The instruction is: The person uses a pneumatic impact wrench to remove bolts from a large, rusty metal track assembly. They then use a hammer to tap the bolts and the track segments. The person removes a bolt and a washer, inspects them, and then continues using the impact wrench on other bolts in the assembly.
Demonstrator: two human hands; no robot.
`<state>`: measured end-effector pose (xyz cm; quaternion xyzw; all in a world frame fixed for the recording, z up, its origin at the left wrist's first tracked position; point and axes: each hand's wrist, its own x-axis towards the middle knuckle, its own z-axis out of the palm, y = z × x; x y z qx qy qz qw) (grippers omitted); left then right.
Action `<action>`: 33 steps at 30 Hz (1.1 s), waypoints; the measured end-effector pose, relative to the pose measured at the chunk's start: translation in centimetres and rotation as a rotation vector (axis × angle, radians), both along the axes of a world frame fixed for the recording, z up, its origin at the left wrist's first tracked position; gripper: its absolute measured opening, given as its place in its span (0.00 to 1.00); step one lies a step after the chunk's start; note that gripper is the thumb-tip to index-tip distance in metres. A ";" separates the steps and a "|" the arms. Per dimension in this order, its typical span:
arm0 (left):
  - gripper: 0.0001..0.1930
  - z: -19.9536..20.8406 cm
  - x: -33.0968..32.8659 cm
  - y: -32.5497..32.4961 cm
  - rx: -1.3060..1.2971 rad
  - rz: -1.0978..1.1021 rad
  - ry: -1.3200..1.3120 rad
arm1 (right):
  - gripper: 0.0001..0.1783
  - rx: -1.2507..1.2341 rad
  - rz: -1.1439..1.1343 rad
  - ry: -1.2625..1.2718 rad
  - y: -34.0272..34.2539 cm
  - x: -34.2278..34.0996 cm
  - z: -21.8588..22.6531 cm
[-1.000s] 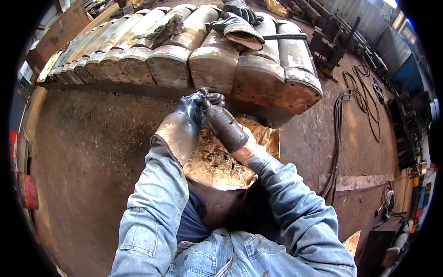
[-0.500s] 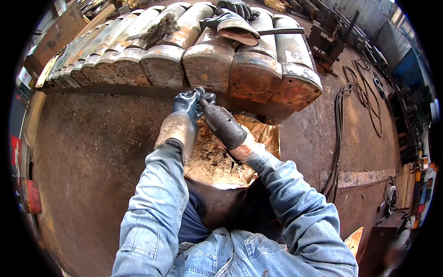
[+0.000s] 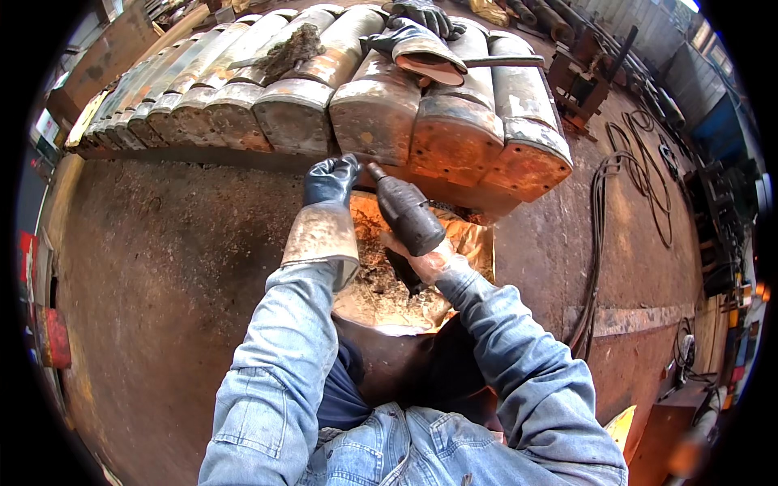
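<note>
My left hand (image 3: pixel 331 180), in a dark-coated glove with a pale cuff, is curled closed just left of the tool's nose. Whether anything sits in its fingers is hidden. A dark, soot-coloured power tool (image 3: pixel 408 212) with a thick round body and narrow nose, drill-like in shape, points forward and left toward the metal blocks. Beneath its rear end is my right hand (image 3: pixel 433 257), with bare skin showing near the wrist; its fingers wrap the tool's handle, partly hidden by the body.
Ahead stands a long row of heavy rounded metal blocks (image 3: pixel 369 121), carrying dark gloves (image 3: pixel 421 53), a bar (image 3: pixel 506 61) and a clump of dark fibres (image 3: pixel 292 50). Crumpled brown paper (image 3: pixel 381 304) lies beneath my hands. Cables (image 3: pixel 604 211) trail over the floor on the right.
My left hand has come away from the tool's nose, leaving a small gap, and its glove cuff now shows plainly. The tool has shifted slightly right. An orange glow brightens the blocks' lower faces.
</note>
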<state>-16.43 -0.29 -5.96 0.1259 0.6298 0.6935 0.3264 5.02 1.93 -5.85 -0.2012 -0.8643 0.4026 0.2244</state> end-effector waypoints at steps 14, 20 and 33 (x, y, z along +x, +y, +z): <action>0.20 -0.5 0.7 -2.7 -0.751 -0.516 0.796 | 0.39 -0.339 -0.330 -0.055 4.7 -1.3 -6.2; 0.20 -1.5 0.1 -3.0 -0.685 -0.493 0.766 | 0.33 -0.362 -0.390 0.038 4.0 -2.9 -6.8; 0.17 -1.1 -1.4 -5.9 -0.610 -0.368 0.653 | 0.17 -1.721 -0.308 1.268 2.4 -10.7 -12.3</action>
